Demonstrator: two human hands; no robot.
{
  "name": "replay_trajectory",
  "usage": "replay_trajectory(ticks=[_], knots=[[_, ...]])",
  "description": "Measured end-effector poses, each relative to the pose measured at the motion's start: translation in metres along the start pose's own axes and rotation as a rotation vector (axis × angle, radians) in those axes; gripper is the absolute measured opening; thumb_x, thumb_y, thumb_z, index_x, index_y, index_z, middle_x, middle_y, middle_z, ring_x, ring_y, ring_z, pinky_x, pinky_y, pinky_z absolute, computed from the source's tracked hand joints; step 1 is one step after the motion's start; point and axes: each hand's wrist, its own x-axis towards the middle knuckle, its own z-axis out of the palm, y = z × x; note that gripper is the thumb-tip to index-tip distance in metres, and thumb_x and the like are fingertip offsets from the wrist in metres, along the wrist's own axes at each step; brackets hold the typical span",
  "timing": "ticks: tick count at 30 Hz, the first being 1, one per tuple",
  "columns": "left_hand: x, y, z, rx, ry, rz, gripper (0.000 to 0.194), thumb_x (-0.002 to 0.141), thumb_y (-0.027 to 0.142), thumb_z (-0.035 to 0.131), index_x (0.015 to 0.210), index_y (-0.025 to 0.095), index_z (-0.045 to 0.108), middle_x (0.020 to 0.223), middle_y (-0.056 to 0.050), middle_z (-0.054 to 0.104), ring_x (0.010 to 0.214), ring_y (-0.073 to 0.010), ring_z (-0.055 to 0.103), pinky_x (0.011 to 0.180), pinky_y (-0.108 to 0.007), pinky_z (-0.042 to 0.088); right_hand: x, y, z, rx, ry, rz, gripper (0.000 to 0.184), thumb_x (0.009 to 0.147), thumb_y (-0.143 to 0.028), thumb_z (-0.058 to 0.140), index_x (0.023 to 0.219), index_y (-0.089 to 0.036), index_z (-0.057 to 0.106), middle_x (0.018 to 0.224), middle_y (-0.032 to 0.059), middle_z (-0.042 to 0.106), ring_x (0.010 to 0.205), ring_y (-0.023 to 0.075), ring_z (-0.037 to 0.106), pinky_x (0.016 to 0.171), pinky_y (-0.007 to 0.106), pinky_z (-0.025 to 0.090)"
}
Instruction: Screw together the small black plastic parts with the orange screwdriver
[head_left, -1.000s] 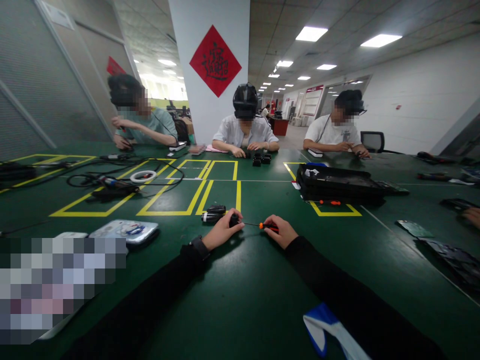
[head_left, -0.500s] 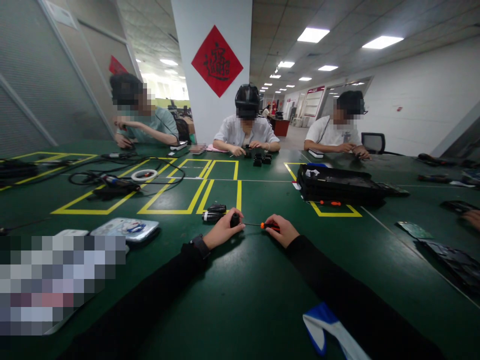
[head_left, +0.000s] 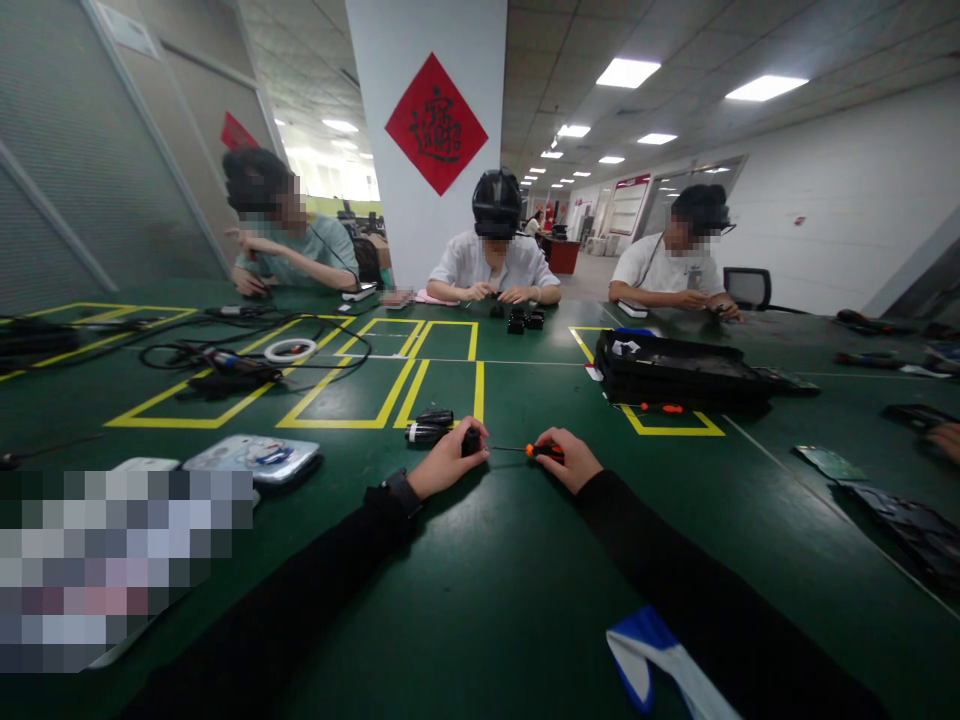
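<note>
My left hand [head_left: 448, 462] is closed around a small black cylindrical part [head_left: 471, 441], whose kind I cannot make out. In my right hand [head_left: 570, 460] is an orange-and-black screwdriver [head_left: 546, 453], gripped by its handle. Its thin shaft points left, with the tip at or very near my left fingertips; whether it touches the part I cannot tell. Just behind my left hand lie black cylindrical pieces [head_left: 429, 433], one with a white band. A dark watch is on my left wrist.
A black open case [head_left: 675, 365] stands at right, with another orange screwdriver [head_left: 664, 408] before it. Phone-like devices [head_left: 255, 460] lie at left, cables [head_left: 240, 365] behind them. A blue-and-white strip [head_left: 649, 655] is near my right forearm. Three people sit opposite.
My right hand and the screwdriver have shifted very slightly to the right. My left hand keeps its hold on the black part, almost unmoved.
</note>
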Motion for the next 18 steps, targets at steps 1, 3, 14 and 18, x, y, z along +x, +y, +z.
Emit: replay_trajectory(ticks=[1,3,14,18], knots=[[0.0002,-0.0009,0.0002,-0.003,0.000,0.004,0.023,0.072,0.024,0.054,0.092,0.019,0.044,0.080,0.001,0.054,0.075,-0.0126,0.052,0.074,-0.028,0.040,0.0000,-0.0001,0.0000,0.007,0.003,0.000,0.016,0.073,-0.021,0.055,0.088,-0.018,0.052,0.086,0.0043,0.054,0.079,0.0150,0.050,0.073,0.029,0.041],[0.0005,-0.0023,0.0006,-0.010,-0.001,0.013,0.022,0.072,0.023,0.053,0.092,0.019,0.044,0.080,0.001,0.054,0.075,-0.0125,0.052,0.075,-0.028,0.040,0.0003,0.0003,0.0001,0.029,0.024,0.008,0.016,0.073,-0.020,0.054,0.088,-0.017,0.053,0.086,0.0042,0.055,0.079,0.0150,0.050,0.073,0.029,0.041],[0.0000,0.0009,0.0019,-0.056,0.018,0.004,0.026,0.071,0.026,0.056,0.092,0.018,0.044,0.083,-0.001,0.055,0.078,-0.0126,0.053,0.080,-0.030,0.040,0.0021,0.0038,0.0020,0.015,0.100,0.119,0.013,0.071,-0.024,0.054,0.081,-0.016,0.052,0.075,0.0012,0.055,0.068,0.0124,0.050,0.065,0.025,0.040],[0.0015,-0.0020,0.0006,-0.255,0.181,-0.105,0.031,0.075,0.028,0.051,0.102,0.020,0.038,0.085,0.000,0.053,0.071,-0.0098,0.055,0.073,-0.029,0.042,0.0019,-0.0006,0.0009,-0.084,0.030,0.109,0.011,0.072,-0.026,0.053,0.076,-0.016,0.052,0.068,-0.0002,0.051,0.058,0.0103,0.044,0.055,0.022,0.036]])
